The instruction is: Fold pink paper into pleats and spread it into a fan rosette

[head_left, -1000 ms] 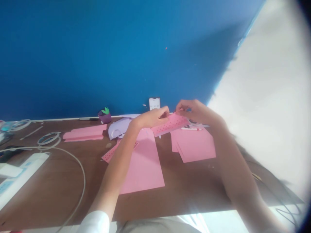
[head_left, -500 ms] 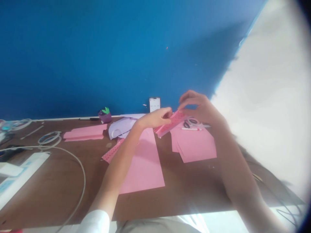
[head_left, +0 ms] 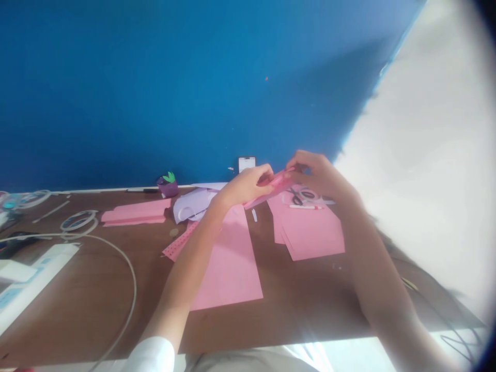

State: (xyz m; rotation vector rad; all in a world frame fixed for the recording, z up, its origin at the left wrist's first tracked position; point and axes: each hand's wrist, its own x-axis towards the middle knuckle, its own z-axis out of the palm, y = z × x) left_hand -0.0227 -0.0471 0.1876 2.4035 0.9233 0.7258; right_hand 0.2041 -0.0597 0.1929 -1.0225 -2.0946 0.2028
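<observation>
L hand [head_left: 250,183]: curled, thumb and fingertips drawn together on lower end of pink strip [head_left: 279,181], little gap btwn them. R hand [head_left: 318,173]: arched, index and thumb pinched on upper end, a loose hollow btwn them behind the tips. Strip thus btwn the two hands, slanting up from L to R, prob. lifted just off desk [head_left: 302,305]; contact of lower edge w/ desk: can't tell. No. of folds or layers: too blurred to tell.

Handling (judged, prob. paper): v. light, soft and bendy along length, stiffer across any fold. Easy to crease or tear, so best held by both ends, flat pinch w/ finger pads, light pressure; no squeezing mid-span. Not esp. slippery, though any layers prob. apt to slide unless pinched together.

Under L forearm: large pink sheet [head_left: 236,263], flat; spotted strip [head_left: 181,243] poking out to L of same forearm. Just L of L wrist: lilac paper [head_left: 191,204], curled. Below gap btwn hands: white scrap [head_left: 254,215]. Below R hand: scissors [head_left: 308,195] and red-and-white pen [head_left: 306,207], on overlapping smaller pink sheets [head_left: 315,235]. Behind L hand, by wall [head_left: 217,93]: phone [head_left: 247,164], upright. Well L of L hand: purple pot [head_left: 168,188], dark pen [head_left: 141,190], pink stack [head_left: 135,213]; farthest out, power strip [head_left: 39,284].
</observation>
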